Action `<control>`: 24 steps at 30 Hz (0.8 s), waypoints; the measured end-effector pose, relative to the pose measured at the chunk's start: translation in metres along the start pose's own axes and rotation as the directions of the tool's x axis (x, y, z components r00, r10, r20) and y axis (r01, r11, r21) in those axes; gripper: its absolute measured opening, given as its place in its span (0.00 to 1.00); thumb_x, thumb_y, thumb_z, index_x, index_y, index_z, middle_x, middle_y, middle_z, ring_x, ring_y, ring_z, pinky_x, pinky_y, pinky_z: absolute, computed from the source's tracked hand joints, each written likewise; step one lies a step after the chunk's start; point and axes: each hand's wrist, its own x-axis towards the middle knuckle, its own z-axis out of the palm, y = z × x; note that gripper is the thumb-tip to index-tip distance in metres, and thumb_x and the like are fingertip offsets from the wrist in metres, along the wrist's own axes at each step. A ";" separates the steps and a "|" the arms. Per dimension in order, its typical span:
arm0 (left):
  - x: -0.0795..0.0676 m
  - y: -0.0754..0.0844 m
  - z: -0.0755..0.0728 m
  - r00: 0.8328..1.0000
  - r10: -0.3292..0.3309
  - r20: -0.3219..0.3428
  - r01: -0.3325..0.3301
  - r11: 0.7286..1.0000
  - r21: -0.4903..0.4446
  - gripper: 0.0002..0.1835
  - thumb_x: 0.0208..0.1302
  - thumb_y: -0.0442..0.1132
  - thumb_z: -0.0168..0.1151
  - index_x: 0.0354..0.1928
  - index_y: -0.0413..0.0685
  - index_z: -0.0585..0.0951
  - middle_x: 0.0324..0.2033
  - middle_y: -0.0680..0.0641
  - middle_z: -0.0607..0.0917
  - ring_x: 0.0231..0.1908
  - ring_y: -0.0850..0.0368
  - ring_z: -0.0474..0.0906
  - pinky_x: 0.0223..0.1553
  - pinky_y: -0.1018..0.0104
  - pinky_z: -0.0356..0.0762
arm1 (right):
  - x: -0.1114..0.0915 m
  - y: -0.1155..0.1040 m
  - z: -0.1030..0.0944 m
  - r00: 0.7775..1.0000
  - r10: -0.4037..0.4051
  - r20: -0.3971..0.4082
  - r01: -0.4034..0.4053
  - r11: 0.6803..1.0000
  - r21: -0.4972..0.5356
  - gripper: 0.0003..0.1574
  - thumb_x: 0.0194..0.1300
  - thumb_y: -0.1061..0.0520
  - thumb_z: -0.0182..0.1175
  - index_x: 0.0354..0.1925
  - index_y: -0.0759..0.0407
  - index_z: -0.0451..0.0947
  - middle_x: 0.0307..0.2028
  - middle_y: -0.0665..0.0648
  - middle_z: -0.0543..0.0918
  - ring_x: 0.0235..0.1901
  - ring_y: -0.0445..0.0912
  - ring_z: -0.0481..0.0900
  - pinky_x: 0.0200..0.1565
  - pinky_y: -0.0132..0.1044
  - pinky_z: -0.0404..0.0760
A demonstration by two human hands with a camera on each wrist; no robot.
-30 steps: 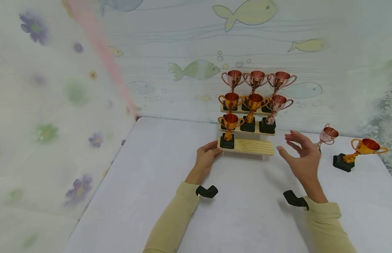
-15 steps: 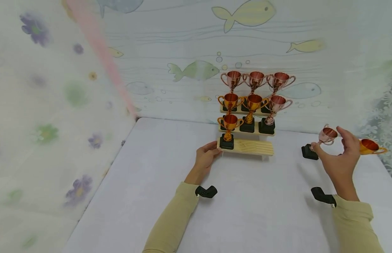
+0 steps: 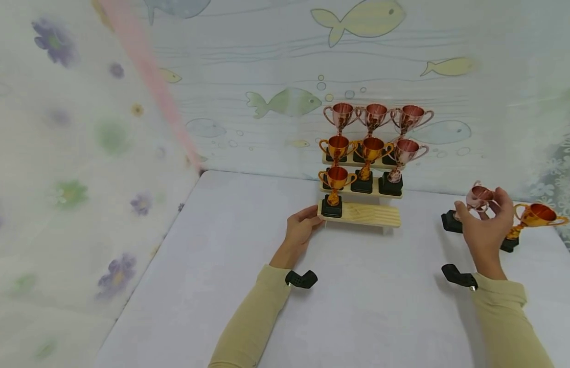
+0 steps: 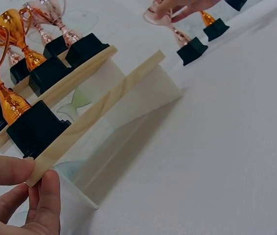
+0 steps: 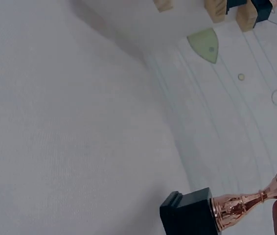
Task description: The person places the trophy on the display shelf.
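My left hand (image 3: 299, 230) pinches the left end of the lowest wooden shelf (image 4: 99, 112) of a three-step display stand, thumb above and fingers below in the left wrist view. At that end of the shelf stands a gold trophy cup (image 3: 336, 179) on a black base. Off to the right, my right hand (image 3: 487, 232) holds a rose-gold trophy cup (image 5: 231, 209) by its cup part, its black base pointing left. The trophy is tilted; whether its base touches the table, I cannot tell. Beside that hand lies a gold trophy (image 3: 538, 214), partly hidden.
The middle shelf (image 3: 374, 193) bears two gold trophies and a rose-gold trophy (image 3: 406, 151). Three rose-gold trophies stand on the top shelf (image 3: 346, 159). A white cloth covers the table (image 3: 248, 204), and a fish-patterned curtain (image 3: 266, 61) hangs behind.
My right hand has moved right from near the shelf to the rose-gold trophy and closed its fingers on it. The left hand has stayed on the shelf end.
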 end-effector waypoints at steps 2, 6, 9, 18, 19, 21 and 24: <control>0.000 0.000 0.000 1.000 -0.002 0.002 0.002 1.000 -0.002 0.24 0.63 0.22 0.63 0.63 0.34 0.79 0.58 0.36 0.81 0.53 0.51 0.82 0.58 0.62 0.82 | 0.002 0.000 0.001 0.999 0.041 -0.028 -0.040 0.998 0.048 0.47 0.63 0.58 0.72 0.74 0.49 0.62 0.67 0.49 0.67 0.62 0.38 0.66 0.66 0.30 0.74; 0.000 -0.001 0.000 1.000 0.002 0.010 -0.002 1.000 -0.008 0.24 0.63 0.22 0.63 0.63 0.34 0.79 0.58 0.36 0.81 0.51 0.52 0.82 0.58 0.61 0.82 | 0.005 0.001 0.002 0.991 0.118 -0.060 -0.106 0.978 0.178 0.43 0.59 0.62 0.74 0.70 0.53 0.68 0.59 0.46 0.71 0.56 0.39 0.72 0.57 0.24 0.79; -0.001 0.000 0.000 1.000 0.001 0.015 -0.001 1.000 -0.005 0.25 0.63 0.22 0.63 0.63 0.34 0.78 0.58 0.36 0.81 0.51 0.52 0.82 0.58 0.61 0.82 | 0.006 0.001 0.001 0.984 0.172 -0.056 -0.150 0.949 0.278 0.42 0.56 0.64 0.76 0.66 0.55 0.71 0.55 0.46 0.71 0.52 0.39 0.73 0.48 0.18 0.79; -0.001 0.000 -0.001 1.000 -0.009 0.012 0.009 1.000 -0.007 0.25 0.63 0.23 0.63 0.63 0.35 0.78 0.58 0.36 0.81 0.53 0.51 0.82 0.59 0.60 0.81 | 0.007 0.003 -0.001 0.988 0.140 -0.067 -0.117 0.954 0.276 0.34 0.54 0.60 0.78 0.58 0.54 0.78 0.50 0.45 0.77 0.48 0.38 0.74 0.40 0.15 0.79; -0.001 0.000 -0.001 1.000 -0.008 0.011 0.008 1.000 -0.007 0.25 0.63 0.22 0.63 0.63 0.34 0.78 0.58 0.36 0.81 0.53 0.51 0.82 0.59 0.60 0.81 | 0.006 0.003 -0.001 0.989 0.132 -0.071 -0.110 0.960 0.258 0.32 0.54 0.60 0.78 0.56 0.53 0.79 0.49 0.45 0.78 0.48 0.38 0.74 0.39 0.15 0.78; -0.001 0.001 -0.002 1.000 -0.007 0.012 0.007 1.000 -0.006 0.25 0.63 0.22 0.63 0.63 0.34 0.78 0.58 0.36 0.81 0.53 0.51 0.81 0.59 0.60 0.81 | 0.004 0.004 -0.002 0.990 0.119 -0.070 -0.101 0.969 0.225 0.29 0.54 0.59 0.78 0.55 0.52 0.81 0.48 0.44 0.79 0.48 0.37 0.73 0.38 0.16 0.77; 0.000 0.001 -0.002 1.000 -0.006 0.011 0.006 1.000 -0.008 0.25 0.63 0.22 0.63 0.63 0.34 0.78 0.58 0.36 0.82 0.53 0.52 0.81 0.59 0.60 0.82 | 0.001 0.002 -0.003 0.993 0.110 -0.043 -0.098 0.968 0.231 0.29 0.54 0.61 0.78 0.54 0.52 0.83 0.47 0.43 0.79 0.47 0.38 0.73 0.37 0.15 0.77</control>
